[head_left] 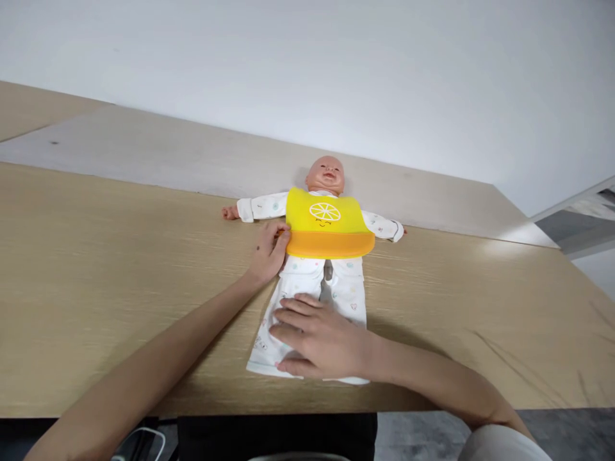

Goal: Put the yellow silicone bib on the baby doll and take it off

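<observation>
A bald baby doll (327,174) lies on its back with both arms stretched out sideways. It wears white patterned clothes, and a yellow bib (346,214) with a citrus-slice print covers its chest. An orange catch pocket (331,244) runs along the bib's lower edge. My left hand (270,251) is at the pocket's left end, its thumb and fingers closed on the bib's edge. Across the legs of the white trousers (353,307), my right hand (319,336) rests flat, fingers stretched out. The doll's feet do not show.
The doll lies on a light wood table (144,256), its head over a pale grey strip (216,153) along the back. A white wall (307,70) rises behind. The table's front edge is close to my body, and a white cable (156,432) shows below it.
</observation>
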The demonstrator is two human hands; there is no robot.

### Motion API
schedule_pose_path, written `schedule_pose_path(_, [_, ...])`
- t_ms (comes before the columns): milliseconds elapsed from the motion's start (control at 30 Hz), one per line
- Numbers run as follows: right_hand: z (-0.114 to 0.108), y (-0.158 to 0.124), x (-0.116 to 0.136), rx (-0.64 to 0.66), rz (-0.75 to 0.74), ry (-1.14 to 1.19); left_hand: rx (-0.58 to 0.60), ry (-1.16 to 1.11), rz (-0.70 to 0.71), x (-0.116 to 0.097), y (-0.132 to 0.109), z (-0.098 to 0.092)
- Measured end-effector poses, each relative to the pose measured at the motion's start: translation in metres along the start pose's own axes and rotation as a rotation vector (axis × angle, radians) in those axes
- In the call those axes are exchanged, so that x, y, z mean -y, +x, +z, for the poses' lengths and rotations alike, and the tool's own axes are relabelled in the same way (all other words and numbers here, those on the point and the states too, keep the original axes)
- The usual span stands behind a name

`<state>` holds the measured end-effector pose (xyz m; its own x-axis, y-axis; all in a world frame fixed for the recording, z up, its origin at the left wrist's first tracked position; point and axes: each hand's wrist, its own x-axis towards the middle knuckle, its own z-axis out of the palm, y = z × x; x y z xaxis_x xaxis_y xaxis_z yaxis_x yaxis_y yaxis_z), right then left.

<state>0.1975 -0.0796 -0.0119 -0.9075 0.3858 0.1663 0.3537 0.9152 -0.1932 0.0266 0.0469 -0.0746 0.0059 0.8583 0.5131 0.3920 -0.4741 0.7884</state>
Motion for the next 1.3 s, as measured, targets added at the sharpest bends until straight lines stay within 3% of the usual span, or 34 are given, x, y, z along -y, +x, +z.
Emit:
schedule_pose_path(133, [0.004, -0.007, 0.019, -0.151, -0.075, -0.156, -0.006, -0.008, 0.005, 0.002, 0.000, 0.000])
schedule_pose_path(367, [0.015, -0.016, 0.037, -0.285, 0.033, -0.441, -0.013, 0.019, 0.019, 0.002, 0.000, 0.000])
schedule_pose_path(700, [0.015, -0.012, 0.042, -0.210, 0.145, -0.461, -0.031, 0.027, 0.005, -0.001, 0.000, 0.000])
schedule_pose_path(1100, [0.007, 0.019, 0.058, -0.051, 0.071, -0.441, -0.005, 0.034, 0.040, 0.000, 0.000, -0.001])
schedule_pose_path(1300, [0.024, 0.024, 0.053, -0.123, 0.154, -0.516, 0.013, 0.047, 0.070, -0.005, 0.001, -0.002])
